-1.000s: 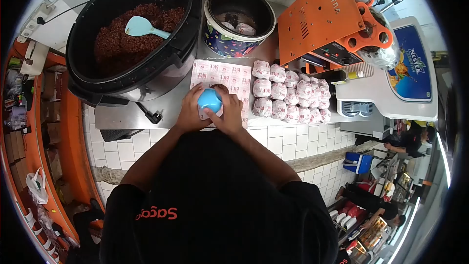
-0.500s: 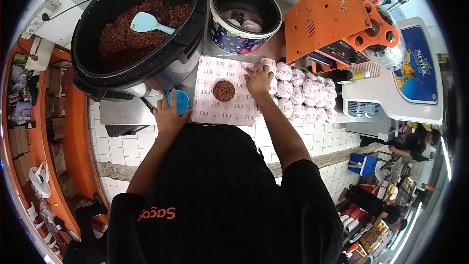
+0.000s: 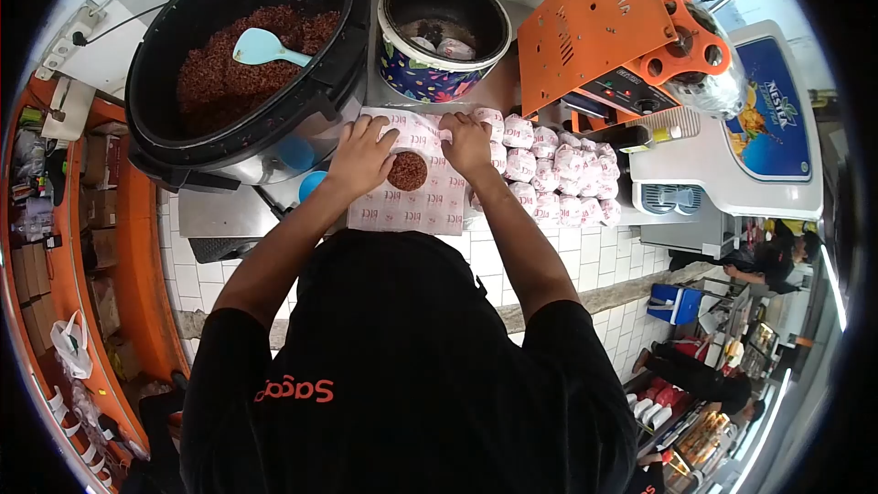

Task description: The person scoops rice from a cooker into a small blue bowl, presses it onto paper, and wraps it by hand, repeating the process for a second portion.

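Note:
A round patty of reddish-brown rice (image 3: 407,170) sits on a sheet of printed wrapping paper (image 3: 439,209) marked "RICE". At the sheet's far left part, my left hand (image 3: 362,161) has its fingers curled onto the paper. My right hand (image 3: 467,142) pinches the paper's far right part, close to the wrapped rice packets (image 3: 526,165), which lie in stacked rows. Partly hidden behind my left forearm is a blue cup (image 3: 311,185).
A large black-rimmed cooker (image 3: 146,110) holds brown rice and a pale blue paddle (image 3: 263,48). Behind the paper stands a flowered pot (image 3: 430,80) with a few packets inside. An orange machine (image 3: 594,32) and a white drink dispenser (image 3: 773,119) stand right. Other people work far right.
My left hand has let go of the blue cup and moved right onto the paper. My right hand has shifted slightly left along the sheet's far edge.

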{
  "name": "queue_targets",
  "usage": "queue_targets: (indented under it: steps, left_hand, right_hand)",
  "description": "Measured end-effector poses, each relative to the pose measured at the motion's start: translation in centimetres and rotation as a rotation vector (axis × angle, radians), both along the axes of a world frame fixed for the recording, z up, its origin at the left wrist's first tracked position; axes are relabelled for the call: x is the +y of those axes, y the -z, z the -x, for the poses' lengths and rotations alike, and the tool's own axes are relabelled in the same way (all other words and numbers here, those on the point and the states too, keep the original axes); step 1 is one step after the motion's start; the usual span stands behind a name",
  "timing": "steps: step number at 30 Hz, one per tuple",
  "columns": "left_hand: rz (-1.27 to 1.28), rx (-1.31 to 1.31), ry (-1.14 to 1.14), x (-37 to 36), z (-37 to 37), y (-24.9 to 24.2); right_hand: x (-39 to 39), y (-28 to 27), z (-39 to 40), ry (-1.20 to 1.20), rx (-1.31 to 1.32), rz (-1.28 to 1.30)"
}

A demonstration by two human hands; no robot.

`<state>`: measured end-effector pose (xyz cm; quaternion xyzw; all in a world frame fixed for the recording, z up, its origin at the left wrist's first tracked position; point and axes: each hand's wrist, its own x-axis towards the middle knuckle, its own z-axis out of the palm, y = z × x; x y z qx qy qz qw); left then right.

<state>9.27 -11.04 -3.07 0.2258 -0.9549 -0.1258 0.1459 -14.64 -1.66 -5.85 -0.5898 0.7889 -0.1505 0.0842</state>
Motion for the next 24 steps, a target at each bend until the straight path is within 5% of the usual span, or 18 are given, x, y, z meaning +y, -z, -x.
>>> queue_targets:
  steps: [5,10,13,22,24]
  left_hand:
    - [0.065,0.062,-0.017,-2.3,4.1,4.3]
    - [0.009,-0.126,0.055,-3.0,4.5,4.5]
    - [0.042,-0.148,0.098,-3.0,4.5,4.1]
    - [0.144,-0.105,0.167,-2.5,5.0,3.3]
    - [0.142,-0.084,0.144,-2.1,4.8,3.1]
  right_hand:
    - [1.1,-0.3,-0.9,-0.024,-0.035,-0.014]
    - [2.1,-3.1,-2.0,-0.027,-0.006,-0.106]
    - [2.8,-3.4,-2.7,-0.029,0.077,0.155]
    - [1.9,-3.2,-1.3,-0.077,0.235,-0.155]
    - [2.2,-2.9,-1.8,-0.038,0.334,0.042]
